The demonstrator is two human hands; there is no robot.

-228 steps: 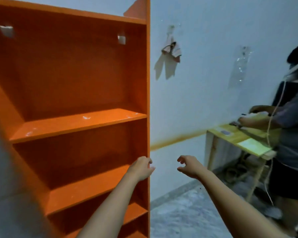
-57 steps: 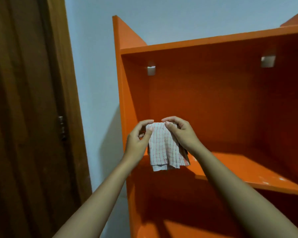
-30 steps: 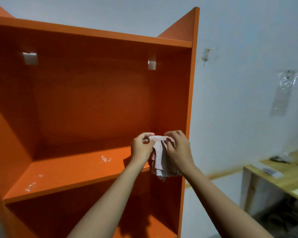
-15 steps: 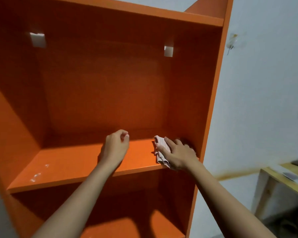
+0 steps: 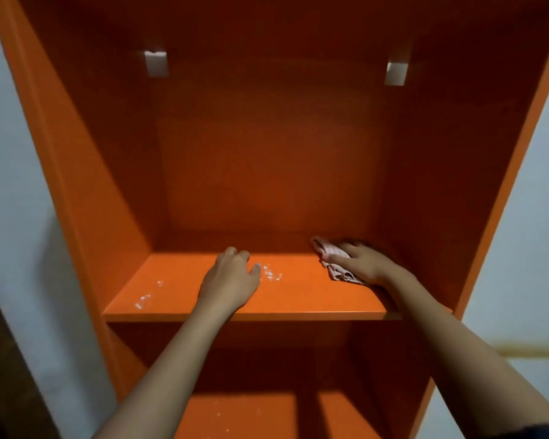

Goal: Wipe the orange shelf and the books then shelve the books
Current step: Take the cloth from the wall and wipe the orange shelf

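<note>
Orange shelf (image 5: 86,160), upper board (image 5: 298,299). The cloth (image 5: 332,250) lies bunched on the board at its right rear corner. The right hand (image 5: 366,264) presses it down, fingers near straight; thumb hidden, probably no grip. The left hand (image 5: 230,280) rests mid-board, fingers loosely curled, holding nothing. White specks (image 5: 271,274) dot the board beside it.

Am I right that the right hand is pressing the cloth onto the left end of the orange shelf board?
Not quite: the head view shows the right hand pressing the cloth onto the right end of the orange shelf board, not the left. The rest holds.
</note>
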